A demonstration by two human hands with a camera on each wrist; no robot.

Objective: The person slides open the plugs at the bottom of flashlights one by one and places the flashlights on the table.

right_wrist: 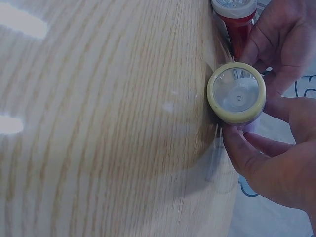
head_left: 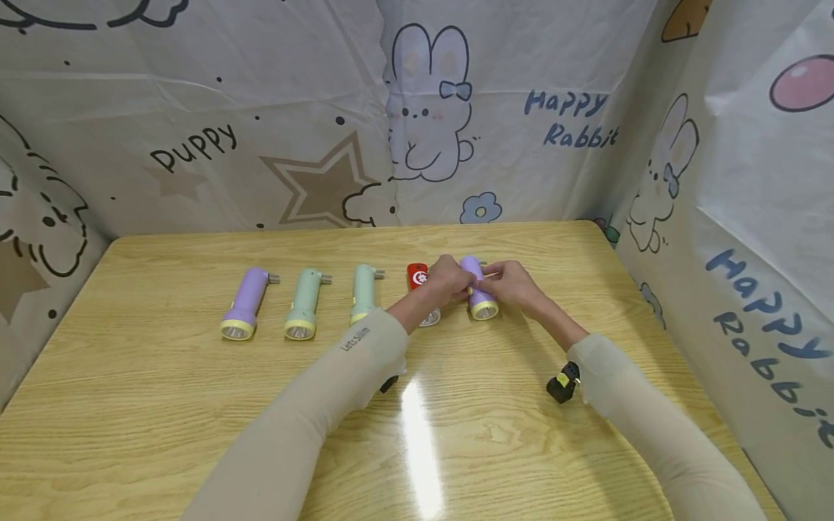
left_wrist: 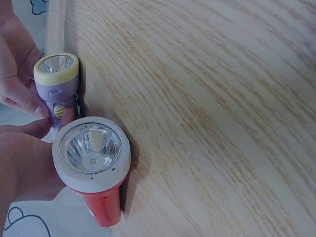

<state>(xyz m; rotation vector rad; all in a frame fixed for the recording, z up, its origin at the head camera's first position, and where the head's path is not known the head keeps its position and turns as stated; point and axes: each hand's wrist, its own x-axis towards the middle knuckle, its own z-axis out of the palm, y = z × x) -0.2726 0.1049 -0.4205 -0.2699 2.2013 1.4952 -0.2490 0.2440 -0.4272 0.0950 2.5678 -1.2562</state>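
Toward the right of the row, a purple flashlight (head_left: 483,299) with a yellow rim lies on the table, its lens facing the near side. My left hand (head_left: 449,281) pinches its body from the left, thumb and finger near the yellow switch (left_wrist: 59,111). From the other side my right hand (head_left: 513,282) holds the same body between thumb and fingers; the right wrist view shows the fingers (right_wrist: 242,148) just behind the lens rim (right_wrist: 237,94). Beside my left hand, partly covered by it, lies a red flashlight (head_left: 417,275) with a white head (left_wrist: 91,153).
Farther left lie a green flashlight (head_left: 364,286), another green flashlight (head_left: 305,297) and a purple flashlight (head_left: 249,293), their plug prongs folded out rightward. A printed cloth (head_left: 313,108) hangs behind the wooden table (head_left: 163,405) and along its sides.
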